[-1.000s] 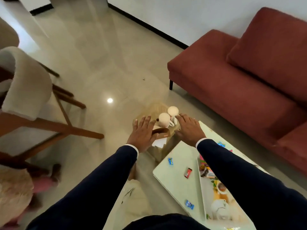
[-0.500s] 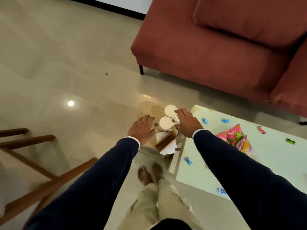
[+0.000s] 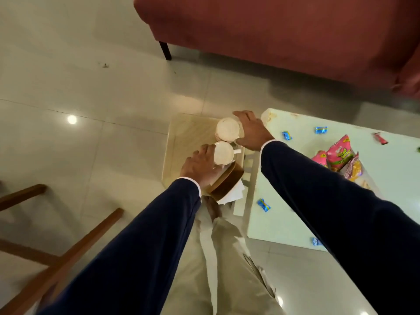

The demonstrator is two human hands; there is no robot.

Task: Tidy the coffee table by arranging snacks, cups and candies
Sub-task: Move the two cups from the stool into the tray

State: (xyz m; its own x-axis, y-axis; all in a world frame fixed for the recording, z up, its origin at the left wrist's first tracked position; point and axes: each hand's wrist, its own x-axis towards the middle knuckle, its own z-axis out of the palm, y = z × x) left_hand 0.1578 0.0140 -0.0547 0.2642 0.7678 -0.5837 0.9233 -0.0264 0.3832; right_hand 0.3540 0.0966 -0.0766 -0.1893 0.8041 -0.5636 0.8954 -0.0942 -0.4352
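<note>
Two white cups stand side by side on a small pale wooden side table (image 3: 181,137) left of the white coffee table (image 3: 293,214). My left hand (image 3: 200,165) curls round the near cup (image 3: 223,153) from the left. My right hand (image 3: 252,133) wraps the far cup (image 3: 228,129) from the right. Pink and yellow snack packets (image 3: 338,153) lie on the coffee table. Scattered around them are blue candies (image 3: 286,135) and a red candy (image 3: 380,138).
A brown wooden napkin holder (image 3: 227,181) with white napkins (image 3: 231,194) sits just below the near cup. A red sofa (image 3: 272,30) runs along the back. Wooden chair legs (image 3: 68,251) cross the floor at lower left. My legs in beige trousers (image 3: 227,258) stand between the tables.
Both hands lay flat beside the cups before; now each has closed round a cup. My view has tilted down and shifted right, showing more of the coffee table.
</note>
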